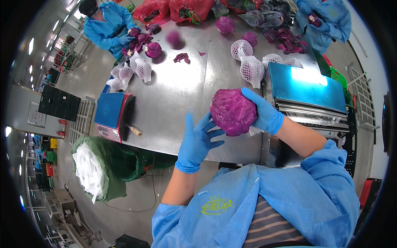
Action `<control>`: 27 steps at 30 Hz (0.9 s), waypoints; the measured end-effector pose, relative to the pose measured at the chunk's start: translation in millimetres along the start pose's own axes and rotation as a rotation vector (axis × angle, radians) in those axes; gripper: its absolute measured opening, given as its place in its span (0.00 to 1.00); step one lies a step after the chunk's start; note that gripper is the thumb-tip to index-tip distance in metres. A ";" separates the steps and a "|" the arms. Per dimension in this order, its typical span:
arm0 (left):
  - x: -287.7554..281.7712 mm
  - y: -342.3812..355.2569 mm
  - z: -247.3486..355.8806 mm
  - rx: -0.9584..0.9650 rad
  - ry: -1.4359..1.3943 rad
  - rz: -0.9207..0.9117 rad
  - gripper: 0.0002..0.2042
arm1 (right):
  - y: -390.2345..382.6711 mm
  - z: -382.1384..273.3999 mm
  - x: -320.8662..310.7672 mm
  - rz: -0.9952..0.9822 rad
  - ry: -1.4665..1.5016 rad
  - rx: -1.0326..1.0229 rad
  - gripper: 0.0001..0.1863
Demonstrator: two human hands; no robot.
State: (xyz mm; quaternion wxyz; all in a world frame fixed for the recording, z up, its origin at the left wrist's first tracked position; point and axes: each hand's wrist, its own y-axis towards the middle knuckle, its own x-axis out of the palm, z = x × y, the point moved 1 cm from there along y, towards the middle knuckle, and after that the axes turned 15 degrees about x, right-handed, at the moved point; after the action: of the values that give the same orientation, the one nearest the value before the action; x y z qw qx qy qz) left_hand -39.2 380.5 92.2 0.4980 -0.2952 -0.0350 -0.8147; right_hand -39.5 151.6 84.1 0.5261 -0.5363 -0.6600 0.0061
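A purple cabbage (234, 112) is held up above the near edge of the steel table (182, 103). My right hand (264, 111), in a blue glove, grips it from the right side. Close by its lower left is my left hand (197, 142), also gloved, with fingers spread and nothing in them; whether a fingertip touches the cabbage is hard to tell. A bit of white net (254, 131) shows under the cabbage, partly hidden. Beyond it stand cabbages in white foam nets (251, 68).
A blue-topped wrapping machine (308, 87) stands right, a red scale (111, 110) left, with a wooden handle (135, 130) beside it. Netted cabbages (142, 68), a blurred cabbage (173, 39), loose leaves (182, 58) and red sacks (189, 10) lie farther off. Two co-workers (108, 27) handle cabbages.
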 end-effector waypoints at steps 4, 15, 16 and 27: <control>-29.0 -26.2 -33.5 0.157 0.116 0.109 0.42 | -12.3 16.7 -6.4 -0.092 0.225 0.043 0.36; 29.3 1.6 0.2 0.988 1.248 -0.370 0.64 | -25.7 54.8 -8.9 -0.195 0.488 0.192 0.44; 27.0 12.0 1.2 0.918 1.083 -0.379 0.64 | -21.7 59.2 -7.4 -0.207 0.534 0.193 0.46; -88.8 65.7 -10.3 -0.190 -0.466 -0.027 0.35 | 19.2 3.0 -8.3 0.461 -0.894 -0.147 0.42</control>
State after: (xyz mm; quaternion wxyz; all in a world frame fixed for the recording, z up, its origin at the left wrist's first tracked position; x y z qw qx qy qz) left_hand 40.2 414.3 22.3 0.4356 -0.5201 -0.0760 -0.7308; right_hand -29.2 155.5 66.0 0.1378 -0.6487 -0.6837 0.3045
